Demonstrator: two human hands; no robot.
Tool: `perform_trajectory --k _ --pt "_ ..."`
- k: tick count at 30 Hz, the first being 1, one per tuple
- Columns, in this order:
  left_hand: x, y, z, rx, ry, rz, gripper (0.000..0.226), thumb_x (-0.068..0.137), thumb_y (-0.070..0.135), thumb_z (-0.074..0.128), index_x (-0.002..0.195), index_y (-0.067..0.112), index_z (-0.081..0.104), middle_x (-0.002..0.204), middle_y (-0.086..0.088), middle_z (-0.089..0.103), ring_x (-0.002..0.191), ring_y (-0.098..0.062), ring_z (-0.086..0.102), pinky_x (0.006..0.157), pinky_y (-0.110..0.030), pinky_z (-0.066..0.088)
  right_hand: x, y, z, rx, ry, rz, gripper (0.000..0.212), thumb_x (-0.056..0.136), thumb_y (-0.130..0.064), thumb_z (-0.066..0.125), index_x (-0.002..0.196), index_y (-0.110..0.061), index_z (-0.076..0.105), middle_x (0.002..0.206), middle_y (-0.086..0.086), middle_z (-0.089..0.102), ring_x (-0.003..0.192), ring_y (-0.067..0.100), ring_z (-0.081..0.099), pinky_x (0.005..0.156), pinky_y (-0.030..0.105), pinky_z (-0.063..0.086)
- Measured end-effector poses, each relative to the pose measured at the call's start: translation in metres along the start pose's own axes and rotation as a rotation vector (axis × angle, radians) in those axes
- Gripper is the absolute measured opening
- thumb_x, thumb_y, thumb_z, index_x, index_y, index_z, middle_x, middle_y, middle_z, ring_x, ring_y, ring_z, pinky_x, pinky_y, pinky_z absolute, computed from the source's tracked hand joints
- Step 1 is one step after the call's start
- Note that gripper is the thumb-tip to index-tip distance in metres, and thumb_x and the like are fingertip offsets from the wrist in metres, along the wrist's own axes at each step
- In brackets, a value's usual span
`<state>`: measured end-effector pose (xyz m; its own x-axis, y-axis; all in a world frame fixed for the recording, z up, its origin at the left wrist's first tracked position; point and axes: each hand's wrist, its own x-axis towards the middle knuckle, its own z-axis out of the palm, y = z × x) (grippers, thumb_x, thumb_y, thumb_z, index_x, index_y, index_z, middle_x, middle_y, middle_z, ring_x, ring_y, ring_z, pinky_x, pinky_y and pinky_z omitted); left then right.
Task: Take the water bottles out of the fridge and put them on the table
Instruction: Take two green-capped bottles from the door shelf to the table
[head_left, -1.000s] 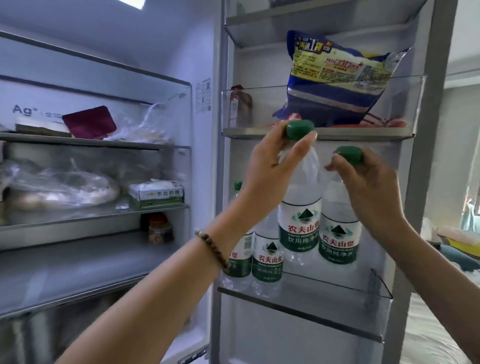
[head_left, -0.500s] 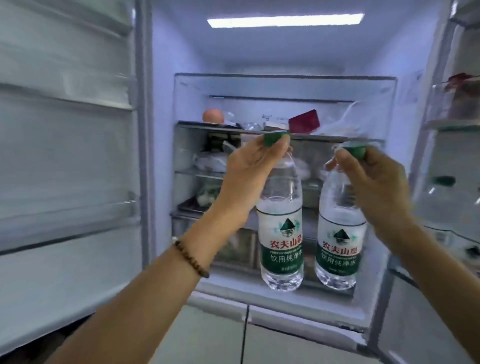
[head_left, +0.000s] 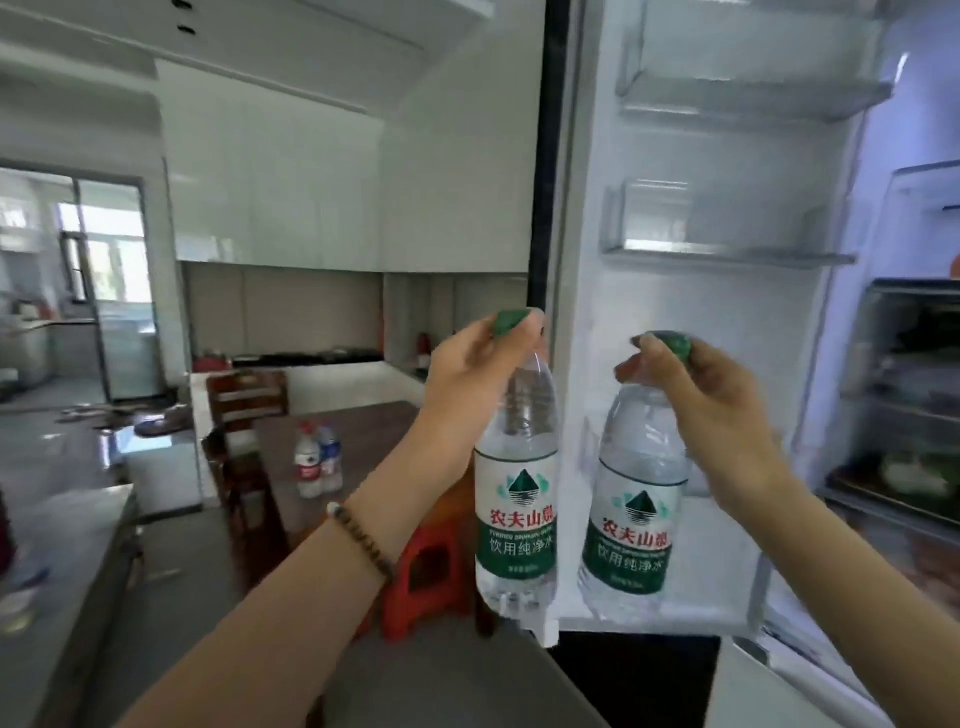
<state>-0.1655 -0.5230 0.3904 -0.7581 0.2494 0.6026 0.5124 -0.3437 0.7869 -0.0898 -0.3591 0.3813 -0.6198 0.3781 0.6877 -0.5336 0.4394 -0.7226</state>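
**Fridge** (head_left: 727, 364): open, door swung wide across the right half of the view, lit interior at the far right edge. Removal judged done for the two bottles in hand. Whether more water bottles remain inside cannot be told, most of the interior being out of view.

**Bench** (head_left: 374, 436): dark wood, well apart from the fridge, beyond the left forearm. The destination, not yet reached.

**Wooden chair** (head_left: 247, 395): at the far left side of the bench.

**Red stool** (head_left: 431, 571): low, just beside the near end of the bench. Judged a possible obstacle on the way over.

**Left water bottle** (head_left: 517, 499): upright, in mid-air in front of the door edge, green-and-white label facing the camera.

**Right water bottle** (head_left: 636, 519): same make, upright, in mid-air near the first without touching it, a little lower.

**Left hand** (head_left: 478, 374): closed round the green cap and neck of the left water bottle, carrying it from the top.

**Right hand** (head_left: 701, 405): fingers pinched on the green cap of the right water bottle.

**Red-labelled bottle** (head_left: 307, 462) and **blue-labelled bottle** (head_left: 330, 457): already upright on the bench, side by side. Whether fetched from the fridge cannot be told.

**Beaded bracelet** (head_left: 363, 540): on the left wrist.

**Status**: judged about midway for this pair. Left to do: carry across, set both down, possibly return for more.
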Motion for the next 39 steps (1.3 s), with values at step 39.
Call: perform_trajectory --k 39 --pt "0.447 -0.446 -0.427 0.469 0.147 -0.251 0.022 0.078 0.023 0.072 0.099 0.017 0.07 0.091 0.004 0.072 0.08 -0.001 0.069 0.072 -0.014 0.053 0.359 0.497 0.529 0.092 -0.371 0.285 0.021 0.083 -0.019 0.068 0.101 -0.011 0.068 0.092 0.002 0.068 0.082 0.009 0.062 0.067 0.007 0.048"
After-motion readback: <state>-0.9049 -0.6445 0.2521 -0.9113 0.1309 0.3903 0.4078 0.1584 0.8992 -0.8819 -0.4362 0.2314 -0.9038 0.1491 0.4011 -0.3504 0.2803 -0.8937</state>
